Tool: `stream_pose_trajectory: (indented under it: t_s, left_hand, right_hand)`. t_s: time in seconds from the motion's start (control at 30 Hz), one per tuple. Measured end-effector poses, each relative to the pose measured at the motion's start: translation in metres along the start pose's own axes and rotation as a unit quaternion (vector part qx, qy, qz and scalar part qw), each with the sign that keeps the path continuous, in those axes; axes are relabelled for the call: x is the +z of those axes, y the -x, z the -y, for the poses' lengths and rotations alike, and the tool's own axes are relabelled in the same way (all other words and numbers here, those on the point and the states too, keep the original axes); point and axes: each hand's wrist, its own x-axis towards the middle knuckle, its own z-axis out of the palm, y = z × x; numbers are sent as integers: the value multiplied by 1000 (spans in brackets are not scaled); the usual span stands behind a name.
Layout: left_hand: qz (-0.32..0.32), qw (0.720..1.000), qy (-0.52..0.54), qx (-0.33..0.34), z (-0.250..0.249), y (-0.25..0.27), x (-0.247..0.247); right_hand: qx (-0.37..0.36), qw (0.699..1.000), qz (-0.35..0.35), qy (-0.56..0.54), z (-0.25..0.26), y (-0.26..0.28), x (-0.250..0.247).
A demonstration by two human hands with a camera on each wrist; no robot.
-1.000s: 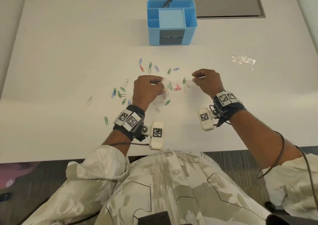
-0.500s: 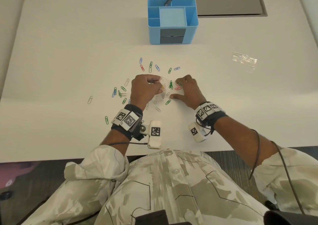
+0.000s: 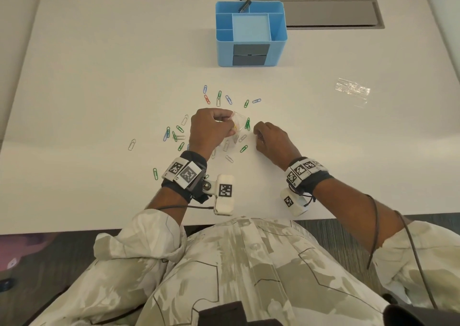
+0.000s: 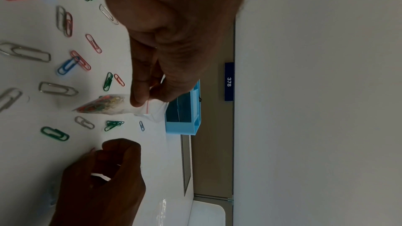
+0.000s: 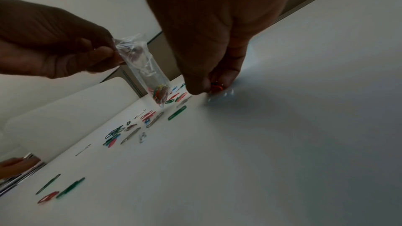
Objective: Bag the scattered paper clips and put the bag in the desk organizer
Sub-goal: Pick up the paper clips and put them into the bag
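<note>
The right hand has slid a little right of the bag since half a second ago, pinching red paper clips at the surface. Just left of it at frame centre, the left hand pinches the clear bag by its top. Loose clips lie around both hands. The blue organizer stands well apart, at upper centre.

the only readable text is the number "378", printed in white on a small dark blue plate fixed to the partition behind the desk, seen in the left wrist view. the square black-and-white coded markers on the wrist bands carry patterns but no legible words.
</note>
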Motion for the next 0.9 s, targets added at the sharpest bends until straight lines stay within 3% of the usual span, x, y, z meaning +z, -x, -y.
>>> stream_pose_trajectory:
  t_s: [0.1, 0.2, 0.3, 0.4, 0.53, 0.63, 0.9]
  left_hand:
    - [3, 1000, -4, 1, 0, 2, 0]
    - [5, 1000, -9, 2, 1, 3, 0]
    - [9, 1000, -4, -5, 2, 3, 1]
    - [14, 1000, -5, -11, 1, 4, 5]
    - [20, 1000, -9, -21, 0, 4, 11]
    - [21, 1000, -13, -17, -3, 6, 17]
    - [23, 1000, -18, -4, -5, 8, 22]
  right_hand:
    - [35, 999, 8, -25, -4, -3, -4]
    - [124, 982, -25, -136, -7, -5, -13]
    - [187, 935, -38, -299, -2, -5, -30]
    - [186, 869, -16, -458, 11, -5, -54]
    - [148, 836, 0, -529, 33, -5, -82]
    - [123, 844, 1, -523, 46, -6, -91]
    - [87, 921, -24, -380, 55, -5, -89]
